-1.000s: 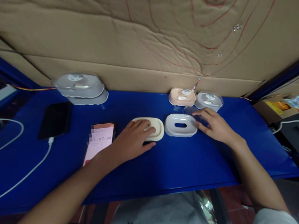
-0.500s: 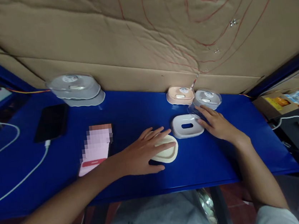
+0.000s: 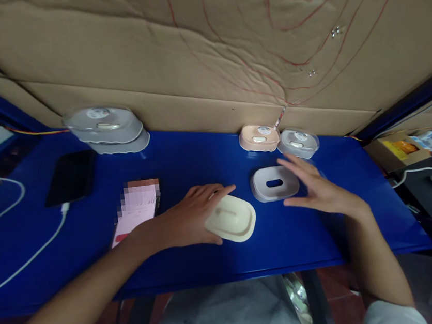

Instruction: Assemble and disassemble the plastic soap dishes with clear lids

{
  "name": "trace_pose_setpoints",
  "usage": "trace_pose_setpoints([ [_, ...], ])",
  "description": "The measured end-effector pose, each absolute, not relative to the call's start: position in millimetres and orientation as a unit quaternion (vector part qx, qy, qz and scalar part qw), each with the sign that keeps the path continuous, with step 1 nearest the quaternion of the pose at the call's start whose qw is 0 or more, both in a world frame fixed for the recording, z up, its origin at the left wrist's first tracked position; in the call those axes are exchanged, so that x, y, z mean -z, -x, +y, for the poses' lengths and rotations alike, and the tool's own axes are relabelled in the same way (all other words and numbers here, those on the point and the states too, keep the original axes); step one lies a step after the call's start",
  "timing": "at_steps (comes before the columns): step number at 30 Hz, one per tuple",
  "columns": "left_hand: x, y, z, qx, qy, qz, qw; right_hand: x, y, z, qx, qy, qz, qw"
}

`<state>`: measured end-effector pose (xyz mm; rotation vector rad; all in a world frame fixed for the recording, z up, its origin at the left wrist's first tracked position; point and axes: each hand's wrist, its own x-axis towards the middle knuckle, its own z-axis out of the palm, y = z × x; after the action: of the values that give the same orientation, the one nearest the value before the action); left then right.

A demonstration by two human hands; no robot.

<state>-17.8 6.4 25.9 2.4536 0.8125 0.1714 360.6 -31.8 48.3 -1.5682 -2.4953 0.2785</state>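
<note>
My left hand (image 3: 196,216) is around the left end of a cream rounded tray (image 3: 236,219), with its fingers on the far side and its thumb on the near side. The tray has a raised rim and a shallow hollow. To its right lies a pale grey rounded soap dish (image 3: 260,188) with a dark oval slot in the middle. At that dish's right end, my right hand (image 3: 314,184) is open, fingers and thumb apart and nothing between them.
Behind stand a peach box (image 3: 259,139) and a grey box (image 3: 297,144) with a clear cover. Stacked grey boxes (image 3: 116,129) stand at the back left. A lit phone (image 3: 141,204) and a dark phone (image 3: 71,176) on a white cable lie left. Cardboard (image 3: 190,71) forms the back wall.
My left hand has slid left from over the cream tray to its left end, baring more of the tray. My right hand has drawn back from the grey dish, its thumb now spread.
</note>
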Motion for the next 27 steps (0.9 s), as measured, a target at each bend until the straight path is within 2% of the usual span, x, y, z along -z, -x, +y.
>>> trace_pose_setpoints([
  [3, -25.0, 13.5, 12.0, -0.096, -0.888, 0.338, 0.296, -39.6, -333.7, -28.3, -0.113, 0.501, -0.854, 0.081],
  [5, -24.5, 10.7, 14.5, -0.141, -0.861, 0.37, 0.32, -32.6, -325.0, -24.3, -0.09, 0.527, -0.838, 0.11],
  [7, -23.8, 8.8, 15.2, -0.194, -0.832, 0.387, 0.346, -29.3, -321.9, -21.4, -0.089, 0.548, -0.813, 0.175],
  [11, -21.4, 3.1, 8.9, -0.262, -0.792, 0.384, 0.396, -31.9, -310.4, -25.7, -0.166, 0.513, -0.786, 0.302],
  [13, -19.6, -2.4, 2.4, -0.288, -0.763, 0.379, 0.438, -32.2, -296.0, -32.7, -0.168, 0.494, -0.8, 0.296],
  [17, -14.5, -13.6, -10.1, -0.339, -0.671, 0.368, 0.546, -23.6, -264.3, -46.9, -0.096, 0.498, -0.828, 0.237],
  [23, -20.1, -19.7, -17.7, -0.324, -0.439, 0.276, 0.791, -12.1, -246.6, -54.8, -0.038, 0.481, -0.851, 0.207],
  [27, -32.5, -17.8, -11.2, -0.328, -0.303, 0.366, 0.816, -18.6, -260.3, -44.9, -0.086, 0.428, -0.878, 0.197],
])
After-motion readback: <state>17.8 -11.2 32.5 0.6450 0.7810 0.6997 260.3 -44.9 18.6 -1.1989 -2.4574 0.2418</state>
